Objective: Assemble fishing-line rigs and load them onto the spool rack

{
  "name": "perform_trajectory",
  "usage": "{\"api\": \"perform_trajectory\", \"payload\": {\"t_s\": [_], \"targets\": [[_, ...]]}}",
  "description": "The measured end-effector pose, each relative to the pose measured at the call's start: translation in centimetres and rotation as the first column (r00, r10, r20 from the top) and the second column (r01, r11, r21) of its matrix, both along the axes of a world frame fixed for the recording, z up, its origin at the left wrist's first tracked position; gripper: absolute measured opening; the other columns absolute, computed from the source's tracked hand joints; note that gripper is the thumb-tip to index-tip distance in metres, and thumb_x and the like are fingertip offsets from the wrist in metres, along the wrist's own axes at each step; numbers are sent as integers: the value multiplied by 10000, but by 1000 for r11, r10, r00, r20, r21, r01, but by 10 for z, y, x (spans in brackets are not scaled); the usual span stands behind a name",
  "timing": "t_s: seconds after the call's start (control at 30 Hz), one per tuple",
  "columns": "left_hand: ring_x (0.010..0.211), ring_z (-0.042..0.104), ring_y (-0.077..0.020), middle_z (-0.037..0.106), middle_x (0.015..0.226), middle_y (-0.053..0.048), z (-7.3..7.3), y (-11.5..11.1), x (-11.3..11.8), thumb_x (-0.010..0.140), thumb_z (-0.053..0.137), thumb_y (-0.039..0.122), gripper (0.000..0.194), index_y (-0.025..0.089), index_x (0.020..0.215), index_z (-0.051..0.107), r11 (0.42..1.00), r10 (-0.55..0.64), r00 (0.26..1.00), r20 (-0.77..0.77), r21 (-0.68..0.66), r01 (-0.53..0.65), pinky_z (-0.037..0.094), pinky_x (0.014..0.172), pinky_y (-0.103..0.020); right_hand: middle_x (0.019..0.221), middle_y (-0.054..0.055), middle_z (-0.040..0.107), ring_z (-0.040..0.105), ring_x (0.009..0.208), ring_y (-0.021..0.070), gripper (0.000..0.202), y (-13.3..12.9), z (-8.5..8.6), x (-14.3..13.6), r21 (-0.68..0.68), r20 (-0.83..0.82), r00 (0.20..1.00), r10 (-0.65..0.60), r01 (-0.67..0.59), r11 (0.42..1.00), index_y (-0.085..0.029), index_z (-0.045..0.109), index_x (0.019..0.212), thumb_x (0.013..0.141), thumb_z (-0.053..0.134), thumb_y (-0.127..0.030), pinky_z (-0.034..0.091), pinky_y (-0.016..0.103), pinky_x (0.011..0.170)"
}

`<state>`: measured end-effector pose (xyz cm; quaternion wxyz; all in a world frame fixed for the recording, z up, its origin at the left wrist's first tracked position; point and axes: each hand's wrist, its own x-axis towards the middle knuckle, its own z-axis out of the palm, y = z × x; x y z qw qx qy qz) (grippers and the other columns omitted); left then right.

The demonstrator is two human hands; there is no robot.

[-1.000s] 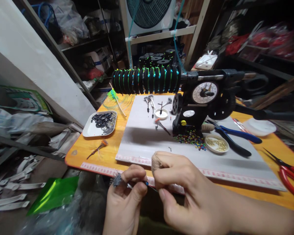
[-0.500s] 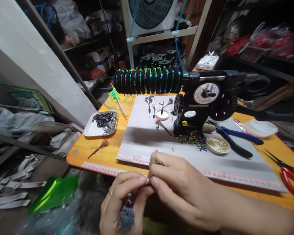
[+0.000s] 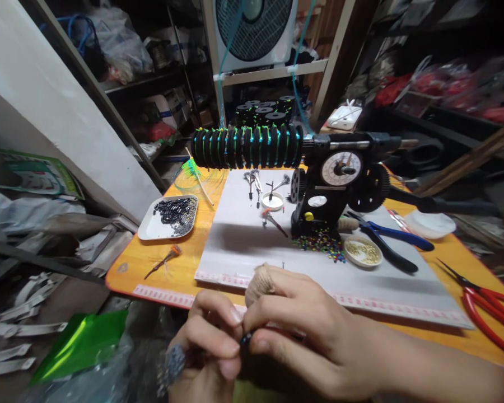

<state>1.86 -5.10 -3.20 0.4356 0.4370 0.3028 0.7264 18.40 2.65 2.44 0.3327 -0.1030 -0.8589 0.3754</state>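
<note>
At the near edge of the table, my left hand [image 3: 208, 336] is closed, its fingertips pinched together. A bundle with a clustered grey head [image 3: 174, 361] sticks out from its near side; the rest is hidden by the fingers. My right hand [image 3: 311, 324] meets it, thumb and forefinger pinched at a small dark, shiny piece [image 3: 246, 337] between both hands. Whether that piece belongs to the bundle, I cannot tell. Tan tape [image 3: 260, 282] wraps one right fingertip.
A black winding machine [image 3: 319, 196] with a dial stands on the white board [image 3: 231, 252]. Around it lie colored beads [image 3: 323, 243], a dish of gold-colored bits [image 3: 363, 252], pliers [image 3: 386, 246] and red-handled scissors [image 3: 483, 308]. A white tray [image 3: 145, 229] of small black parts sits left, near an orange-tipped bundle [image 3: 163, 261].
The grey head has swung left and is now beside my left hand rather than below its fingers. My right hand's fingers have shifted, showing more of the taped fingertip. The view has moved slightly.
</note>
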Motion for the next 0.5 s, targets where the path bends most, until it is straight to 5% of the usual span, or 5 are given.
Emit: {"api": "perform_trajectory", "payload": {"t_s": [0.1,0.23,0.4,0.5], "targets": [[534,583,-109,687,630,23,6,-5,5,853,720,338,97,261,809,683,990,-78,991,111,-106,90,499,560,-224,918,82,634,552,835,156,170,2,-7,-1,251,-3,996,-91,89,964,-105,684,978,980,539,-195,455,288,764],[446,427,-71,547,480,59,11,-9,11,857,722,330,206,221,746,586,968,89,995,36,-237,-78,340,489,-182,983,1,705,569,1000,190,173,4,-16,1,705,-103,980,-168,191,683,-160,708,939,965,537,-157,421,369,921],[454,445,-76,490,495,73,15,-3,-1,859,704,391,202,226,783,617,898,35,973,-230,-419,-131,327,502,-196,930,-27,696,564,1071,135,55,13,-11,10,777,-255,931,-262,359,517,-180,694,948,909,656,-187,429,321,1022],[481,469,-99,519,506,51,22,-2,-12,873,653,355,148,234,818,717,864,-126,863,-489,-482,-147,352,531,-221,924,-17,677,569,1046,143,76,23,-6,17,790,-267,902,-338,406,460,-228,674,932,874,719,-208,446,321,1025]]}}
